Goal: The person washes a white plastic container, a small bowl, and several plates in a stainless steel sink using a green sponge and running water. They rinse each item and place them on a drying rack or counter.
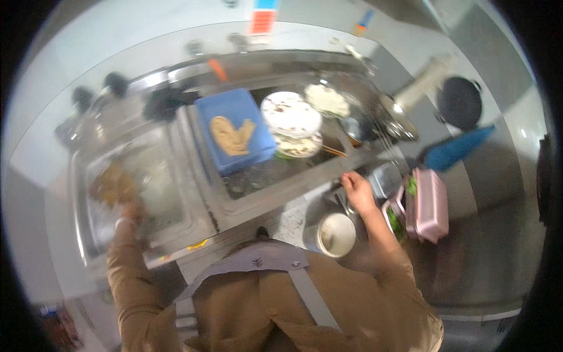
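Note:
My left hand [131, 212] reaches into the left steel sink basin [187, 176]. It touches a yellowish-brown soft mass [113, 182], blurred by motion, and whether the fingers grip it is unclear. Whitish, cloudy water [154, 176] lies beside it. My right hand [360, 193] hangs over the front edge of the right basin, its fingers drawn together with nothing visible in them. Below that hand stands a white bucket [343, 233] with something small and pale inside. A blue plastic tub [259, 154] sits in the right basin, with a tan cloth-like piece [231, 134] on it.
Beside the tub, soiled plates [290, 114] and a bowl with pale contents [326, 100] are stacked, with chopsticks [334, 151] nearby. At right are pink baskets [426, 207] holding greens, a clear container [385, 180] and a blue cone-shaped object [459, 147]. A black pan [459, 103] hangs on the wall.

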A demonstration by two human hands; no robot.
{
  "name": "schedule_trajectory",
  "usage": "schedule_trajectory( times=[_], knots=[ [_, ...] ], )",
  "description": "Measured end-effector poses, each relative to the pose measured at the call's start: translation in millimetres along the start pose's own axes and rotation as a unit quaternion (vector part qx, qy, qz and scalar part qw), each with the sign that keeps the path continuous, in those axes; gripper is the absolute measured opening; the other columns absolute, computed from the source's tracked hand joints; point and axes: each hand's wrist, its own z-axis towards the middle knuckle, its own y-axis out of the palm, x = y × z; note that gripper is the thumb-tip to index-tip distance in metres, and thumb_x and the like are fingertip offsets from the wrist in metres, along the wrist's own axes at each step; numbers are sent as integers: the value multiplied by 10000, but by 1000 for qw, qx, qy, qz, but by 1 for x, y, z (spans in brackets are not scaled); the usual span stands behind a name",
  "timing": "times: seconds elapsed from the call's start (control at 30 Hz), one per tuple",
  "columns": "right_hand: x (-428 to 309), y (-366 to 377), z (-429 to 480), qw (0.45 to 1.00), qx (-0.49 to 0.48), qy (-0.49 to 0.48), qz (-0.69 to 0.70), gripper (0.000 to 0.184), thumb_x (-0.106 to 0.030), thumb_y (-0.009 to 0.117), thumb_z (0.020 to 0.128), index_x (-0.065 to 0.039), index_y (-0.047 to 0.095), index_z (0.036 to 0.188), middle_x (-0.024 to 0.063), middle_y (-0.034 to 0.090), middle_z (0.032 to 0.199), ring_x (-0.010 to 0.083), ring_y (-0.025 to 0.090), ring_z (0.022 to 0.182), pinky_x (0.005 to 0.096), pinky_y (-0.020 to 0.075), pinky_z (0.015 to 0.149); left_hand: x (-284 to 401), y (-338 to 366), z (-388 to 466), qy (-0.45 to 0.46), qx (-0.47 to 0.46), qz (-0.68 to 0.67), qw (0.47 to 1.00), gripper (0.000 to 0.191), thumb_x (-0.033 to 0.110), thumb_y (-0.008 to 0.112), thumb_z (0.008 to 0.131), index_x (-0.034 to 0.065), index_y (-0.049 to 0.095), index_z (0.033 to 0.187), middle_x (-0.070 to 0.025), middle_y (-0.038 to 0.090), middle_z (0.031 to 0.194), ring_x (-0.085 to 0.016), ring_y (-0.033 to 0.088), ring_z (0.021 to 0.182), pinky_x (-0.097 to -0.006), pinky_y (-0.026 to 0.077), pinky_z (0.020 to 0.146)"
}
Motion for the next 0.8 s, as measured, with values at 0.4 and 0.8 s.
schedule_trajectory(
  times=[0.4, 0.8],
  knots=[
    [67, 5, 36, 938, -33, 214, 271, 382, -346, 571, 940, -21, 582, 1140, 138, 667, 934, 275, 667, 782, 363, 546, 712, 57, -50, 26, -9, -124, 90, 988, 293, 185, 603, 842, 31, 661, 1084, -194, 648, 1117, -344, 621, 1056, -427, 491, 896],
    [108, 132, 266, 598, 39, 385, 702, 506, -407, 617, 879, -96, 469, 1249, 103, 512, 1084, 220, 521, 851, 359, 472, 731, 160, -200, -1, -107, 367, -336, 861, 314, 92, 559, 872, -4, 597, 1169, -228, 621, 1145, -337, 577, 1130, -376, 462, 928]
  ],
)
